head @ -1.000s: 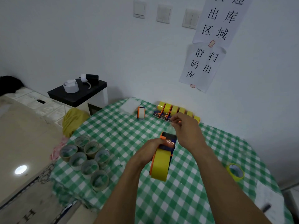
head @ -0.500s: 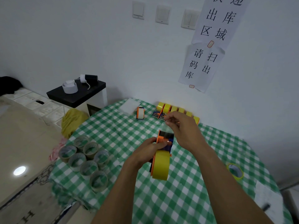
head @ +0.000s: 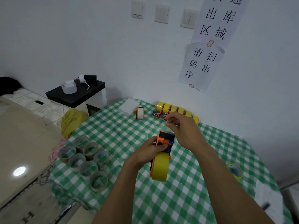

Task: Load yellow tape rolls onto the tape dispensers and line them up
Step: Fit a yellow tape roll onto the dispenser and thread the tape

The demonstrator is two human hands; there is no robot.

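Row of loaded dispensers [head: 176,111] lined by wall; left hand [head: 145,152] grips dispenser [head: 165,143] with yellow roll [head: 160,168], right hand [head: 182,130] pinches tape end. One spare roll [head: 235,170] and one dispenser [head: 140,112] left.

Cores [head: 88,149] left, dispensers [head: 174,109] behind (against wall [head: 97,46]), loose roll [head: 235,171] right
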